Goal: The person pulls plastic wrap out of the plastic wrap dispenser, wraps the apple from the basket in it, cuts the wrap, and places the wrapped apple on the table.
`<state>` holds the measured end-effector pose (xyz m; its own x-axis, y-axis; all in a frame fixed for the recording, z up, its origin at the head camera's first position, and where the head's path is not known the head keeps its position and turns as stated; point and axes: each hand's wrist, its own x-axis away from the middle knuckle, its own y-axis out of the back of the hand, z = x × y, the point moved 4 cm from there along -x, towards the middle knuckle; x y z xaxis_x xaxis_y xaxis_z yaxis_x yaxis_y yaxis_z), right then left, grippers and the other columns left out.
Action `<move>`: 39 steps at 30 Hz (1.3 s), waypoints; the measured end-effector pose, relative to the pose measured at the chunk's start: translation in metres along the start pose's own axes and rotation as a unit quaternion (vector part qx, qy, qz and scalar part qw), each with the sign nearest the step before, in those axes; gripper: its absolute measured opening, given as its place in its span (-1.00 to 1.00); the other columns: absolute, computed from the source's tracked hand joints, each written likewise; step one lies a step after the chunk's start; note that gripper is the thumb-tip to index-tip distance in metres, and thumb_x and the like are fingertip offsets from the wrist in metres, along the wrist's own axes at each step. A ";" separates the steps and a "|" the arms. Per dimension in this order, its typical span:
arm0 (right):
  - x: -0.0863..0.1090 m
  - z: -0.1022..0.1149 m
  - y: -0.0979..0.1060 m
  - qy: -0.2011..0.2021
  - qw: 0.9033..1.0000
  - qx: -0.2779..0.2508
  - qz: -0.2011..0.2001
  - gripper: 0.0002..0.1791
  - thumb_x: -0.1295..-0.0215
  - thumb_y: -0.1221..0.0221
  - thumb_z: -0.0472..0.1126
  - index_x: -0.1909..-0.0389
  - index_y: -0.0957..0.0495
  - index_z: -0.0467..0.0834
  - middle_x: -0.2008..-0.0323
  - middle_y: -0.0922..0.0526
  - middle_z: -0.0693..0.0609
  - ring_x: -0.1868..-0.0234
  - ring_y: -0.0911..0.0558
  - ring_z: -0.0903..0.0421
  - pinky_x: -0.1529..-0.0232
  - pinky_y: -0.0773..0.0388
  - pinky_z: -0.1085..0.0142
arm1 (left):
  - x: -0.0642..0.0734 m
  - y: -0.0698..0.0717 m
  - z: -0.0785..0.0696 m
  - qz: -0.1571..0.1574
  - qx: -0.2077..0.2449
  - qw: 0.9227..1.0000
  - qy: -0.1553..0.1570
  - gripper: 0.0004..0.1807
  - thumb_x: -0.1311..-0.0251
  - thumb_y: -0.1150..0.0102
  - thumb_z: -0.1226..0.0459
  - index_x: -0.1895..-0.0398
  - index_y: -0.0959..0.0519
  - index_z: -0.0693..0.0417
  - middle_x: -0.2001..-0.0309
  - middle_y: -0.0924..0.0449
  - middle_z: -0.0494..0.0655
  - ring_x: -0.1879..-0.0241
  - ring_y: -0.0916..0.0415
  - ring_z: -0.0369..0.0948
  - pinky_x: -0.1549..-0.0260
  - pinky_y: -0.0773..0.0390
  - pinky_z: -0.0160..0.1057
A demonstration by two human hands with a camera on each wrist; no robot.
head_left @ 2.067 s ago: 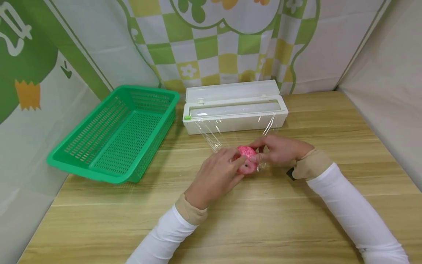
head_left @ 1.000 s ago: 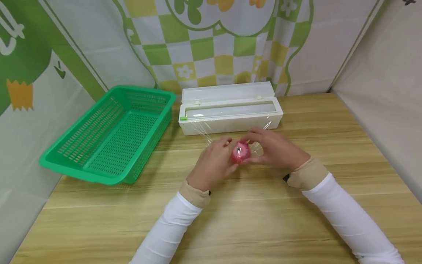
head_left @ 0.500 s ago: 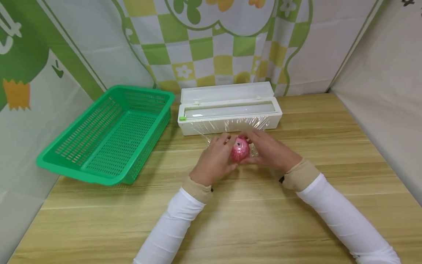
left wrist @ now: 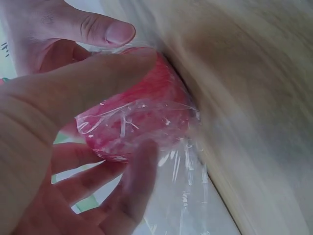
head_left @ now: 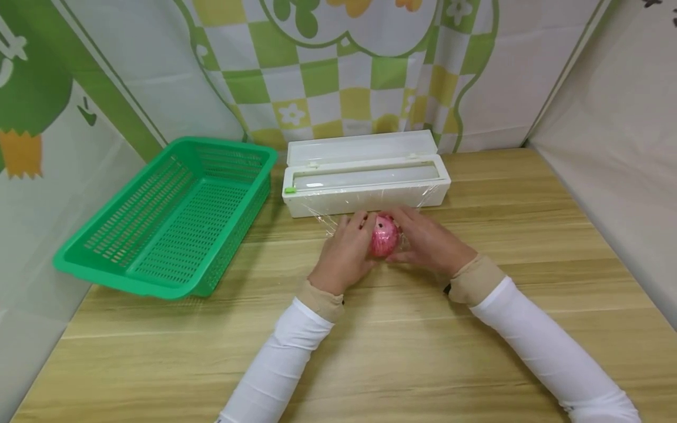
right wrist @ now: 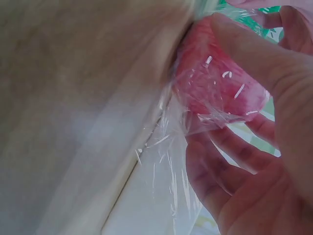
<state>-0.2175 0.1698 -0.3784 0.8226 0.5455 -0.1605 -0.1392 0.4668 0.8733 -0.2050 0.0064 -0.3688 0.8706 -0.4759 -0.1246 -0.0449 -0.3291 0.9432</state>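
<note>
A pinkish-red apple (head_left: 385,238), with a small dark spot near its top, sits between both hands in the head view. Clear cling film (left wrist: 188,191) covers it in shiny creases and runs on to the white dispenser (head_left: 365,197). My left hand (head_left: 345,249) holds the apple from the left, its thumb lying across the red skin in the left wrist view. From the right, my right hand (head_left: 431,244) grips it between thumb and fingers. In the right wrist view, wrinkled film bunches by the fingers under the apple (right wrist: 220,73).
The dispenser's lid (head_left: 362,148) stands raised, and a green slider (head_left: 290,190) sits at its left end. To the left is a green perforated basket (head_left: 222,258). A checked curtain (head_left: 338,88) hangs behind the wooden table (head_left: 402,352).
The apple has been turned, its dark spot moving from the near side to the top. Film now covers it. Both hands have shifted slightly left and away, staying on it.
</note>
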 end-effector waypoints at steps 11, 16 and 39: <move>-0.001 -0.001 -0.004 0.002 0.999 0.043 -0.028 -0.02 -0.07 -0.62 -0.13 -0.48 -0.32 -0.14 -0.31 -0.53 -0.19 -0.29 -0.63 -0.20 -0.27 -0.63 -0.15 | 0.000 0.000 0.001 -0.038 -0.043 0.998 -0.014 -0.18 -0.12 -0.34 0.63 -0.51 -0.40 0.16 -0.32 -0.51 0.04 -0.18 -0.50 0.11 0.22 -0.79 0.05; -0.001 0.000 -0.003 -0.011 0.998 0.062 -0.030 -0.03 -0.08 -0.62 -0.09 -0.48 -0.34 -0.08 -0.26 -0.56 -0.15 -0.24 -0.66 -0.18 -0.13 -0.69 -0.17 | 0.001 0.000 0.000 -0.029 -0.059 0.998 -0.003 -0.17 -0.16 -0.34 0.61 -0.53 -0.37 0.12 -0.37 -0.49 0.00 -0.21 -0.49 0.08 0.30 -0.78 0.09; -0.007 -0.004 0.010 -0.013 0.999 0.025 0.031 -0.02 -0.25 -0.51 -0.01 -0.61 -0.24 -0.12 -0.47 -0.45 -0.20 -0.45 -0.51 -0.21 -0.43 -0.48 -0.17 | -0.001 0.000 0.003 -0.065 -0.087 0.993 -0.040 -0.08 0.09 -0.68 0.28 -0.39 -0.37 0.04 -0.27 -0.53 0.03 -0.27 -0.50 0.06 -0.04 -0.58 0.07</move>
<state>-0.2269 0.1733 -0.3703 0.8273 0.5538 -0.0942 -0.1633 0.3976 0.9029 -0.2074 0.0049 -0.3696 0.8217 -0.5037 -0.2667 0.1572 -0.2494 0.9555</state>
